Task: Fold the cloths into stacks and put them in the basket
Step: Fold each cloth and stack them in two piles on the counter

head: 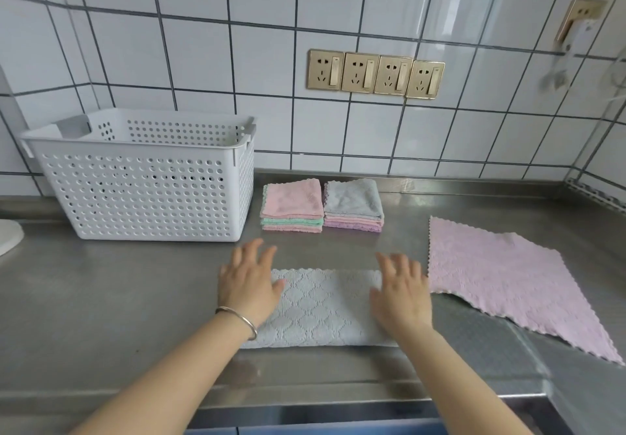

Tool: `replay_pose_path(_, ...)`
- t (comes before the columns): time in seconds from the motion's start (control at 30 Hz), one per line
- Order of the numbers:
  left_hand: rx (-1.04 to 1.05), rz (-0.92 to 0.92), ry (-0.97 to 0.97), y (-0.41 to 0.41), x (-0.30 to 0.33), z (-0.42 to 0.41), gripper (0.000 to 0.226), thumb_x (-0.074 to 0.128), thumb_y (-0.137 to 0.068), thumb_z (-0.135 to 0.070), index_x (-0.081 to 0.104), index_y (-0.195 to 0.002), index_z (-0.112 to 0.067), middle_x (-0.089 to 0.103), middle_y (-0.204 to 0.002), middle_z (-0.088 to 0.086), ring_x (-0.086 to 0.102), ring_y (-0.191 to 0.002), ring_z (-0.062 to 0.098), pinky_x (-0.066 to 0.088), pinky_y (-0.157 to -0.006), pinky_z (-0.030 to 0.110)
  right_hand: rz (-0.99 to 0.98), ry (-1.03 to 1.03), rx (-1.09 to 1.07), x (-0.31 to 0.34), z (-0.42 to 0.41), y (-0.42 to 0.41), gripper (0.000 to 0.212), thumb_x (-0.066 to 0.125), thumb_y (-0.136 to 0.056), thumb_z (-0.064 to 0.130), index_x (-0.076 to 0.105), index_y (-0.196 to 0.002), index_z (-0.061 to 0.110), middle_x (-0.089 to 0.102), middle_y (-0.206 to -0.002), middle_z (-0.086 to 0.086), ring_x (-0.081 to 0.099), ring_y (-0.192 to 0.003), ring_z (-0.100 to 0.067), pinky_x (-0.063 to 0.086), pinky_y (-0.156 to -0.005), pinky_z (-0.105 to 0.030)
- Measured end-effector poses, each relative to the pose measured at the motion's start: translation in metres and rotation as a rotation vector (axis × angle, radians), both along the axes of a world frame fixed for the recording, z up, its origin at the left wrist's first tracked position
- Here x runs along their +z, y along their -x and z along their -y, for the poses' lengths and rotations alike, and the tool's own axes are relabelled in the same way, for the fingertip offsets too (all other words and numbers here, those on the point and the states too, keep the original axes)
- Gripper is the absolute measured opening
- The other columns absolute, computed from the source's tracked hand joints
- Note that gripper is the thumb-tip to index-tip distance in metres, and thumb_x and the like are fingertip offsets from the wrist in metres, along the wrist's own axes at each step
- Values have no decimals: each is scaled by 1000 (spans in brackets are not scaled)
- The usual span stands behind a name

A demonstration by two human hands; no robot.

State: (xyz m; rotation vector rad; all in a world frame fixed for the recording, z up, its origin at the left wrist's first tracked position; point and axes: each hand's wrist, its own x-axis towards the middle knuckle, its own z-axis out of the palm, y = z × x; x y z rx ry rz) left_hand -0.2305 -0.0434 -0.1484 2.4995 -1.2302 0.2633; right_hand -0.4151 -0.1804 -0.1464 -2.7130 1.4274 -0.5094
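On the steel counter (pixel 101 285), both hands flatten an unmarked grey cloth (pixel 325 306).

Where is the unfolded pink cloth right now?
In the head view, the pink cloth lies flat on the counter at the right, beside the right hand and the grey cloth.

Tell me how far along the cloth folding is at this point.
Done: two folded stacks, one pink-topped and one grey-topped, sit beside the basket. In hand: the left hand and right hand lie flat on a grey cloth, apparently folded once. Left: the pink cloth lies unfolded, and neither stack is in the basket, where no cloth shows.
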Motion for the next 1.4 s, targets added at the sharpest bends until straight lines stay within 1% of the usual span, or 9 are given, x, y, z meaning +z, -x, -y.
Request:
replay_pose_path(0.17,-301,-166,-422,50,-15,9,63,24,-90,-62,8,-147,-38,-7,-159,-11,-13,-146,21,-10,-114,55,-172,-182,191,-26,-48,-8,59,25,-80,49,62,-121,29,58,-132,-3,58,-118,-28,47,-93,-45)
replay_pose_path(0.3,-290,-149,-466,48,-24,2,70,18,-85,-70,-3,-146,-42,-15,-157,-12,-19,-145,20,-15,-112,58,-199,-269,114,-32,-52,14,119,-39,-47,76,8,-148,36,0,-159,5,-1,-147,-19,4,-118,-39)
replay_pose_path(0.43,-303,-152,-481,47,-26,1,73,19,-83,-73,-5,-145,-43,-17,-157,-12,-20,-145,20,-14,-111,61,-65,-257,-39,-28,-52,39,76,19,-87,68,12,-148,24,6,-159,-1,3,-146,-21,12,-117,-36)
replay_pose_path(0.57,-311,-140,-492,47,-24,0,78,19,-80,-77,-7,-145,-42,-19,-157,-10,-22,-144,22,-13,-111,62,357,-349,-240,-16,-50,59,69,66,-83,32,35,-141,11,38,-142,-13,39,-129,-29,34,-103,-40)
replay_pose_path(0.87,-358,-156,-543,55,-13,16,91,29,-75,-80,-1,-147,-34,-18,-157,-8,-22,-144,23,-9,-110,63,611,-694,-402,14,-43,67,66,63,-84,17,32,-143,11,55,-76,5,56,-78,-20,44,-77,-32)
replay_pose_path(1.0,-445,-107,-488,58,-16,33,85,24,-79,-77,-2,-148,-34,-15,-158,-9,-22,-144,16,-14,-113,56,697,-703,-400,7,-50,56,66,62,-81,13,35,-141,13,55,-103,-7,57,-92,-27,45,-85,-35)
replay_pose_path(1.17,-444,-155,-504,55,-15,39,79,22,-82,-74,-1,-148,-36,-13,-158,-9,-16,-145,14,-10,-116,53,825,-465,-344,-3,-62,46,46,58,-83,6,47,-126,20,59,-92,-4,53,-69,-9,35,-58,-25)
replay_pose_path(1.3,-396,-857,-139,50,12,40,72,27,-85,-71,36,-142,-27,29,-151,-7,23,-142,15,13,-117,39,640,-1,-112,-2,-81,16,26,58,-73,6,64,-96,16,62,-75,-4,62,-70,-27,40,-54,-27)
replay_pose_path(1.4,-104,-1325,333,43,28,33,70,55,-55,-81,68,-86,-20,62,-94,3,58,-87,19,42,-76,30,499,340,209,-5,-97,-12,13,54,-62,12,62,-69,20,57,-62,5,46,-64,-18,39,-48,-28)
